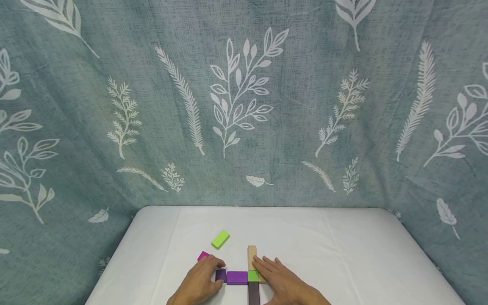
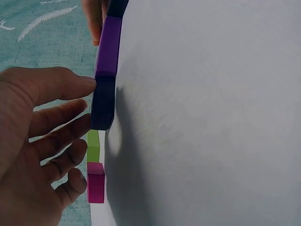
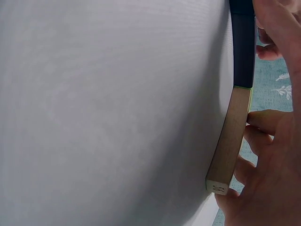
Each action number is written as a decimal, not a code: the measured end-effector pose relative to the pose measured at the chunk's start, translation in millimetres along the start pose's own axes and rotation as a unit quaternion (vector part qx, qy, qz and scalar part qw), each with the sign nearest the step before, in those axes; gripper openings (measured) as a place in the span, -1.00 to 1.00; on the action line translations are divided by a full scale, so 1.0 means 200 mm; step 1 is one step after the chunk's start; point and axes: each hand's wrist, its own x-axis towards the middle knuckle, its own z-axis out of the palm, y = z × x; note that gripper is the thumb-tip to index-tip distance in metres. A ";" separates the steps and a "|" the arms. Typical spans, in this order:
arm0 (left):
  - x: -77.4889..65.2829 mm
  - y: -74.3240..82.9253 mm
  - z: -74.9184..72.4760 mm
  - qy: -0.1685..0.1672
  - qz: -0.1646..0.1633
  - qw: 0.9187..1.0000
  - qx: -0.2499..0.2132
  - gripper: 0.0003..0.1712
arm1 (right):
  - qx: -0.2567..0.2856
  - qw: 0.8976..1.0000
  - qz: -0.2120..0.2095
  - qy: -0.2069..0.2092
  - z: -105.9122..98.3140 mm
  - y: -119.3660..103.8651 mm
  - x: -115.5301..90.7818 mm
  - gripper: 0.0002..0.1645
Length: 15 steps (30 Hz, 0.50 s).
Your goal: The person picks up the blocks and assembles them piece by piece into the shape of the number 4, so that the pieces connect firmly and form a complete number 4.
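Note:
On the white table, small blocks form a cross. A light green block is its centre, with a purple block to its left and a dark block at the left end. My left hand holds that end block between thumb and fingertips. A pale wooden block points away from the centre, and a blackish block runs toward me. Over another wooden block, on the right arm, my right hand rests with extended fingers, mostly covering it from above.
Beyond my left hand lies a loose lime green block. A magenta block shows partly behind that hand's knuckles. The white table ends at a teal curtain with white leaf patterns.

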 end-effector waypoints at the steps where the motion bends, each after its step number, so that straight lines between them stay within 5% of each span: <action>1: 0.00 0.00 0.00 -0.001 0.000 1.000 -0.002 -0.60 | -0.001 1.000 -0.001 0.001 0.00 0.00 0.00 0.43; 15: 0.01 -0.01 -0.01 -0.006 -0.013 0.999 -0.029 -0.62 | -0.004 1.000 -0.007 0.004 0.00 0.00 0.00 0.44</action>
